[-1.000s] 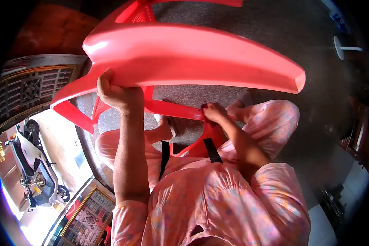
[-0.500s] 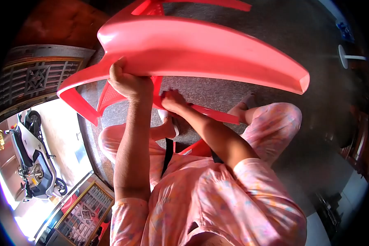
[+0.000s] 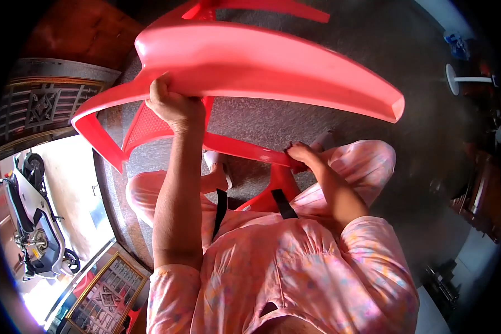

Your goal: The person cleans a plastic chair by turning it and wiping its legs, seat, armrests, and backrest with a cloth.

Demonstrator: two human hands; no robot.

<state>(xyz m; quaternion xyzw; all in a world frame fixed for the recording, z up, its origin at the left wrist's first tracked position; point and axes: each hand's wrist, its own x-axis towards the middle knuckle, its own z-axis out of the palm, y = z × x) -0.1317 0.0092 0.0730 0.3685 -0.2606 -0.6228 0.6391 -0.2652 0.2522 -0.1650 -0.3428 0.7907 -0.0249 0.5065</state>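
A red plastic chair [image 3: 261, 58] is held tipped over in front of me, its broad curved leg across the upper middle of the view. My left hand [image 3: 172, 103] grips that leg's lower edge near its left end, thumb on top. Below it, a narrower leg [image 3: 236, 146] of the same chair slants to the right. At this leg's right end rests my right hand [image 3: 300, 153], its fingers curled in. Whatever lies under those fingers is too dark and small to make out. The chair's perforated panel [image 3: 145, 125] shows at left.
My bent knees [image 3: 367, 164] are spread beneath the chair. Another red plastic piece [image 3: 273, 189] is between my legs. A motorcycle [image 3: 36, 217] stands beyond the doorway at left. A white round-topped object [image 3: 452, 79] and a blue item [image 3: 456, 45] are at far right.
My right hand has slid rightward along the narrow leg, from near its middle to its end. The left hand keeps its grip. The chair appears slightly further left in view.
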